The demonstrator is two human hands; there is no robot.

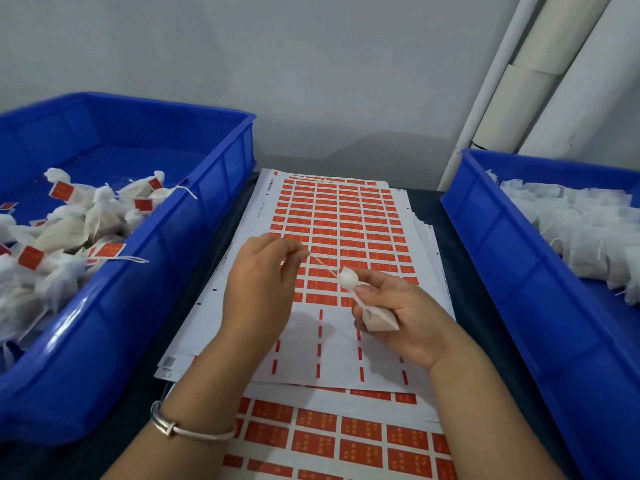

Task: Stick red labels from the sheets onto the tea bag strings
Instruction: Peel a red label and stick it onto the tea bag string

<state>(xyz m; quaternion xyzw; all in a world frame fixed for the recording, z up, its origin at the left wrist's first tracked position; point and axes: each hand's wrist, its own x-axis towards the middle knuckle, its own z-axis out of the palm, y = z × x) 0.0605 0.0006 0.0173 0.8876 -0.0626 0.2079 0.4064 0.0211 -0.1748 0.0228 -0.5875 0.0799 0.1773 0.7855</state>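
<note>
My right hand [398, 317] grips a small white tea bag [375, 315] by its neck, above the sheet of red labels [346, 223]. The bag's string [320, 261] runs taut up and left to my left hand [263, 282], which pinches its end between thumb and forefinger. The sheet lies in the middle of the table on a stack of others; its near rows are peeled bare, its far rows still hold red labels. No label shows on this string.
A blue bin [194, 244] on the left holds several tea bags with red labels on their strings. A blue bin [512, 258] on the right holds plain white tea bags. More label sheets [346, 438] lie near me. White pipes [519, 81] stand at the back right.
</note>
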